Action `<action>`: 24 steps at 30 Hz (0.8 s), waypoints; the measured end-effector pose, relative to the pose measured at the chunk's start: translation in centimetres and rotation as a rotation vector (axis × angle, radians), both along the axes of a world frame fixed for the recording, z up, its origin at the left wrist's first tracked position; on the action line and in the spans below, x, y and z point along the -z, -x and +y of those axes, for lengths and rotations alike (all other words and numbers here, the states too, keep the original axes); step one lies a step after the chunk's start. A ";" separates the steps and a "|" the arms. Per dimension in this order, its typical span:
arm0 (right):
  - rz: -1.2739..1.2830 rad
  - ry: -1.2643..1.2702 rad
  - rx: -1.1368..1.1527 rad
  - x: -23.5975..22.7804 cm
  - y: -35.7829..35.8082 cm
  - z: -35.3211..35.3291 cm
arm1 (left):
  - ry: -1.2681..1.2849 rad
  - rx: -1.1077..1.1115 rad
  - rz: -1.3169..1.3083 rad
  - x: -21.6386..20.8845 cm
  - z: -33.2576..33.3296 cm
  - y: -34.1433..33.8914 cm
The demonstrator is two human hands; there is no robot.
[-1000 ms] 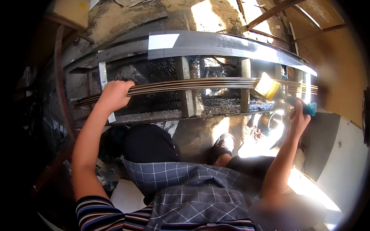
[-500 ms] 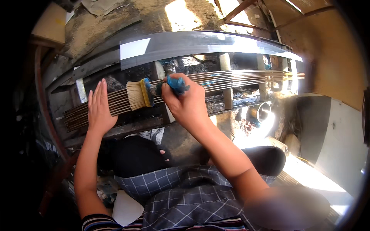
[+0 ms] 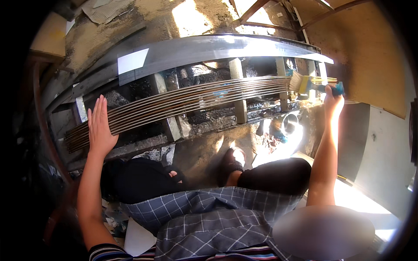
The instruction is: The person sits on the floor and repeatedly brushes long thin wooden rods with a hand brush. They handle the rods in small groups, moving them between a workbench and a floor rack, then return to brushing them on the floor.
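Observation:
A row of long thin rods [image 3: 187, 100], brownish and shiny, lies side by side across the wooden frame from left to right. My left hand [image 3: 101, 130] rests flat on the rods near their left end, its fingers stretched out and pointing away from me. At the far right my right hand [image 3: 333, 101] grips the handle of a wide paintbrush [image 3: 303, 84] with pale bristles, a yellow band and a blue-stained handle. The bristles touch the rods close to their right end.
Behind the rods runs a long grey board [image 3: 183, 58]. Crosspieces [image 3: 238, 91] of the dark, stained frame support the rods. A bright metal ring [image 3: 290, 124] lies on the ground in front. At the right stands a brown panel [image 3: 374, 65]. My shoe [image 3: 234, 160] is below the frame.
My right hand has carried the paintbrush along the rods from near my left hand to their right end. My left hand stays flat on the rods.

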State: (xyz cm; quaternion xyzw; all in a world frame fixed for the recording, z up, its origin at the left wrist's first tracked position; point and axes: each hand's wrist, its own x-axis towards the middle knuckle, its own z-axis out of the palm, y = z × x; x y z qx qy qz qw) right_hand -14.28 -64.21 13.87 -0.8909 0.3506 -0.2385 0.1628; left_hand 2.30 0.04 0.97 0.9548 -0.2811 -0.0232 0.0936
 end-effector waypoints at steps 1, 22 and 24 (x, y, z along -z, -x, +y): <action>0.008 0.081 0.013 -0.1 0.3 0.3 | 0.001 -0.035 -0.009 -0.1 0.6 0.1; -0.138 -0.847 -0.349 4.0 -6.5 26.6 | -0.036 -0.013 -0.040 0.2 -1.5 -1.5; -0.193 -0.731 -0.334 4.3 -4.6 21.0 | -0.046 -0.003 -0.049 0.1 -1.6 -1.5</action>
